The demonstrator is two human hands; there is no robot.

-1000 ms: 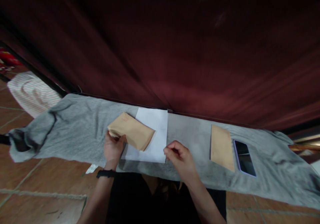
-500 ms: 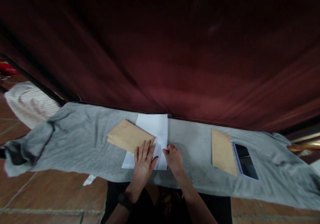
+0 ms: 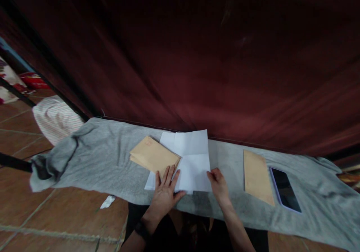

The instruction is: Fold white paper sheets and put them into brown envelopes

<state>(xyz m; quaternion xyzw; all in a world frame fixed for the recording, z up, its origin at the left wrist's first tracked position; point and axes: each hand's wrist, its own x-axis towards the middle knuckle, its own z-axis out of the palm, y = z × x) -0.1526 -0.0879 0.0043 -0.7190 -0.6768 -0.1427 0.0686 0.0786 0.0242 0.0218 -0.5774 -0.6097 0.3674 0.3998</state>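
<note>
A white paper sheet (image 3: pixel 194 165) with a crease across it lies partly over other white sheets (image 3: pixel 150 180) on the grey cloth. My right hand (image 3: pixel 218 182) pinches the sheet's right edge near its lower corner. Spread fingers of my left hand (image 3: pixel 165 188) rest flat on the lower right end of a small stack of brown envelopes (image 3: pixel 153 152) and on the paper beside it. The envelopes lie slanted across the left part of the sheets.
Another brown envelope (image 3: pixel 257 177) lies to the right, with a phone (image 3: pixel 285 190) beside it. Grey cloth (image 3: pixel 104 154) covers the narrow surface. A dark red curtain (image 3: pixel 191 75) hangs behind. A white scrap (image 3: pixel 108 201) is on the tiled floor.
My right hand has drawn the top sheet rightward, out from under the envelopes, and its crease now shows. My left hand stays flat on the stack. The view has shifted slightly left.
</note>
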